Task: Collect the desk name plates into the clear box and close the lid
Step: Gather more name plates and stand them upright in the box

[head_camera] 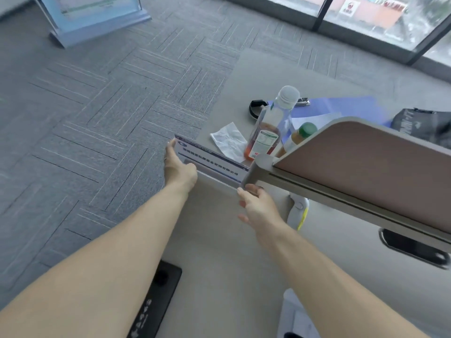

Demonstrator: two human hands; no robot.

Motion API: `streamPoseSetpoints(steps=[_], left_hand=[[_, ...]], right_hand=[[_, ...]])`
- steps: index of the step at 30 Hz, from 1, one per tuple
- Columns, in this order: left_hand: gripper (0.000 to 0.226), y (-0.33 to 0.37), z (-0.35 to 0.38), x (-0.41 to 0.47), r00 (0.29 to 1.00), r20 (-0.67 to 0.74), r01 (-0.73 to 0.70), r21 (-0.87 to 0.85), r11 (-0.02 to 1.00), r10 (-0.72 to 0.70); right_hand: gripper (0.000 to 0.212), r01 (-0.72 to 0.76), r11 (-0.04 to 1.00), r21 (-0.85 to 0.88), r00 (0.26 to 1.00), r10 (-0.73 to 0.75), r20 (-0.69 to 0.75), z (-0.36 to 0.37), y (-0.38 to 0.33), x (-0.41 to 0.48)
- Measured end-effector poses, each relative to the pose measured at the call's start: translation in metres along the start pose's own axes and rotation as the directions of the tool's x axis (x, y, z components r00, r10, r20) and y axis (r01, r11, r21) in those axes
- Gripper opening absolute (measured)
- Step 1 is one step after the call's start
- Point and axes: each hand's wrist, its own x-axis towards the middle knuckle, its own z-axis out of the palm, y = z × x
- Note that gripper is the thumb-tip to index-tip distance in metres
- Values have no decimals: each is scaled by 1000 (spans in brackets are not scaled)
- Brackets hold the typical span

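A clear acrylic desk name plate (pixel 214 162) with a blue band and dark lettering stands at the left edge of the grey desk (pixel 219 240), by the end of the divider panel. My left hand (pixel 177 167) grips its left end. My right hand (pixel 256 203) touches its lower right corner, fingers loosely curled; part of that corner is hidden behind the divider's end. The clear box is not in view.
A beige desk divider (pixel 366 172) runs to the right. Behind the plate stand two drink bottles (pixel 271 125), a crumpled tissue (pixel 229 140), blue paper (pixel 341 106) and a dark bag (pixel 424 125). Grey carpet lies to the left, a blue sign stand (pixel 97 18) at far left.
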Motion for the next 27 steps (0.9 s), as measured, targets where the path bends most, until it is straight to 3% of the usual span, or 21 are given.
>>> streamPoseSetpoints(steps=[6, 11, 16, 22, 27], left_hand=[[40, -23, -8, -20, 983, -180, -28, 14, 1000, 30], [19, -51, -31, -64, 966, -124, -191, 243, 951, 226], [38, -45, -40, -115, 928, -32, -355, 233, 905, 372], [21, 4, -47, -191, 839, -53, -500, 318, 806, 542], [19, 53, -81, -269, 836, -108, -525, 131, 841, 539]], right_hand=[[42, -2, 999, -45, 999, 4, 35, -11, 4, -6], [42, -3, 998, -61, 998, 7, 69, -26, 5, -24], [43, 10, 999, -45, 995, -6, 99, -45, 4, -53], [45, -5, 996, 92, 991, -8, 131, -77, 4, -111], [51, 47, 973, 225, 986, -81, 145, -123, 0, -165]])
